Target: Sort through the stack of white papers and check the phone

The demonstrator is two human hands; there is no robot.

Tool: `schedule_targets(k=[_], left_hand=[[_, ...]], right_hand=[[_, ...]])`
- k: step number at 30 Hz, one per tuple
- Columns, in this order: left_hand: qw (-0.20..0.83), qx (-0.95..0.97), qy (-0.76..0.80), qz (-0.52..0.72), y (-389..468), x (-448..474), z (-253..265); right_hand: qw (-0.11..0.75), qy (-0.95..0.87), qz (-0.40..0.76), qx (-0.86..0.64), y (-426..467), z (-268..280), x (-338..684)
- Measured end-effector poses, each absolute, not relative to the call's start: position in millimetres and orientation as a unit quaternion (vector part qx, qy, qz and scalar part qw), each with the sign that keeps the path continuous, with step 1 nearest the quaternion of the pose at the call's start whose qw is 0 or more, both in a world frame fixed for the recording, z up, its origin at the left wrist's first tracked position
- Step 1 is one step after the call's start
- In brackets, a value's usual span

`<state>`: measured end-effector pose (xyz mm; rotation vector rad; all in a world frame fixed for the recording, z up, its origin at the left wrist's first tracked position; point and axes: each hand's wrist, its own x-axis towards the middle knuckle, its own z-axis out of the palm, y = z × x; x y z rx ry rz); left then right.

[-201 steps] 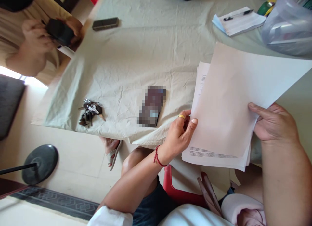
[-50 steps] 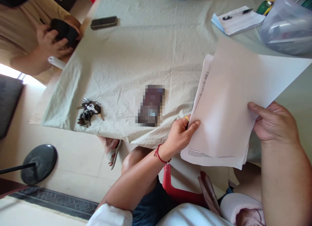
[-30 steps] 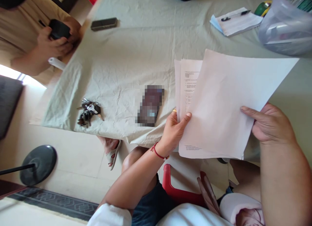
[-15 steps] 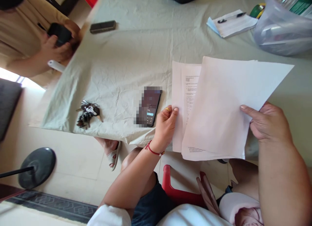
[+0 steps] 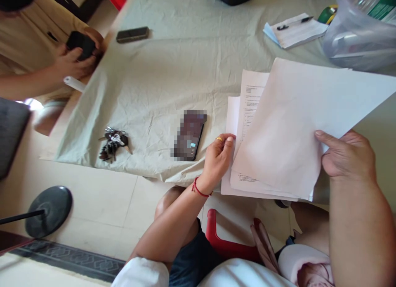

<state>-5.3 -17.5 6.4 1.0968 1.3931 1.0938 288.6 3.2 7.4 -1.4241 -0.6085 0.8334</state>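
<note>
Several loose sheets of paper (image 5: 287, 134) are spread between my two hands over the table's near edge. The top sheet shows a blank face, and printed text shows on a sheet beneath it. My right hand (image 5: 348, 155) grips the stack at its right side, thumb on top and fingers hidden underneath. With thumb and bent fingers, my left hand (image 5: 219, 155) pinches the left edge of a lower sheet (image 5: 232, 113). A phone (image 5: 190, 134) with a partly blurred screen lies on the cloth just left of my left hand.
Keys (image 5: 114, 144) lie on the cloth-covered table (image 5: 161, 80). A dark oblong object (image 5: 133, 34), a notepad (image 5: 297, 31) with a pen, and a clear plastic bag (image 5: 355, 39) sit farther back. Another person's hand (image 5: 76, 60) holds a dark device at left.
My right hand has shifted right and the upper sheets have fanned up and to the right. A lower sheet now shows separately at the left, held by my left hand, which also moved slightly right.
</note>
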Motion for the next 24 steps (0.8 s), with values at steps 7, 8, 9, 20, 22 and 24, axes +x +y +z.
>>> schedule_targets(k=[7,8,9,20,22,24], left_hand=[[0.521,0.427,0.557,0.486,-17.2,-6.0,7.2],[0.535,0.419,0.547,0.489,-17.6,-5.3,7.7],[0.551,0.409,0.538,0.489,-18.0,-4.6,8.2],[0.572,0.381,0.551,0.474,-17.8,-1.7,5.3],[0.588,0.355,0.544,0.482,-17.6,0.0,5.6],[0.608,0.336,0.530,0.486,-18.0,1.6,6.1]], right_hand=[[0.637,-0.254,0.377,-0.623,3.2,8.2,285.8],[0.636,-0.255,0.380,-0.622,3.2,8.1,284.9],[0.635,-0.255,0.382,-0.621,3.3,8.0,283.7],[0.625,-0.273,0.394,-0.616,3.0,7.6,275.2],[0.630,-0.281,0.381,-0.615,3.8,7.5,274.2],[0.640,-0.280,0.364,-0.616,5.1,7.8,273.1]])
